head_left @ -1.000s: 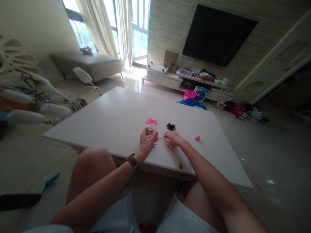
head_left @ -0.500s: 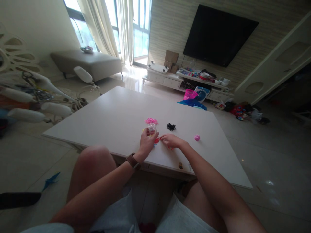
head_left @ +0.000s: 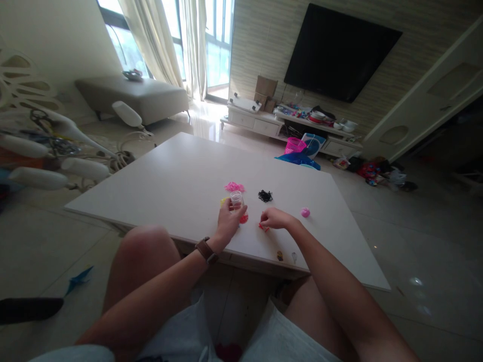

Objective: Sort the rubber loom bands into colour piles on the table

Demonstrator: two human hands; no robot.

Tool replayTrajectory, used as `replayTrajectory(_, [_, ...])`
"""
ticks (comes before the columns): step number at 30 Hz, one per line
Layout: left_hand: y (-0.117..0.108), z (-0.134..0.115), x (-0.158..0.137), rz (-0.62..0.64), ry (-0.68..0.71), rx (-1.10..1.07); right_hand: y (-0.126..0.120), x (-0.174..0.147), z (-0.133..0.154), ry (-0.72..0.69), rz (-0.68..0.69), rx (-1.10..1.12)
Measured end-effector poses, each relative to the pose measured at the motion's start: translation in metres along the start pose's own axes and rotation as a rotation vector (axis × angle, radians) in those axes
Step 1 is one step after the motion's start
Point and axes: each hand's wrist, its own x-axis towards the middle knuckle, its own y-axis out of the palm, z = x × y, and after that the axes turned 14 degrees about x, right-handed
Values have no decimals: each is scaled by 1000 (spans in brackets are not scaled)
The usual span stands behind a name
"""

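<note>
My left hand (head_left: 227, 219) is wrapped round a small clear jar (head_left: 236, 197), holding it above the table with the mouth up. Just below the jar lies a pile of small red pieces (head_left: 244, 219); a yellow pile (head_left: 223, 201) is partly hidden behind my left fingers. My right hand (head_left: 276, 219) is closed in a pinch over a few loose red bits (head_left: 264, 228) on the tabletop. Whatever sits between those fingertips is too small to make out. A pink pile (head_left: 234, 186) and a black pile (head_left: 265, 195) lie farther back.
The white table (head_left: 181, 176) spans the space before my knees. On its right is a pink lump (head_left: 305, 212); a small dark-and-yellow figure (head_left: 279, 256) and a clear trinket (head_left: 294, 257) lie near the front edge. A pink basket (head_left: 295, 146) stands beyond the far edge.
My right hand has moved right, from the red pile to the loose red bits. The left hand still holds the jar in nearly the same place.
</note>
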Motion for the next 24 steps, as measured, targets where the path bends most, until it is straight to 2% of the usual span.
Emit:
replayTrajectory(8, [1,1,-1,15,4,21,5,-2,4,49,-28,-51])
replayTrajectory(17, [2,1,-2,14,5,27,27,16,10,116,-8,-168])
replayTrajectory(24, [1,0,-2,17,-4,46,14,12,9,71,26,-131])
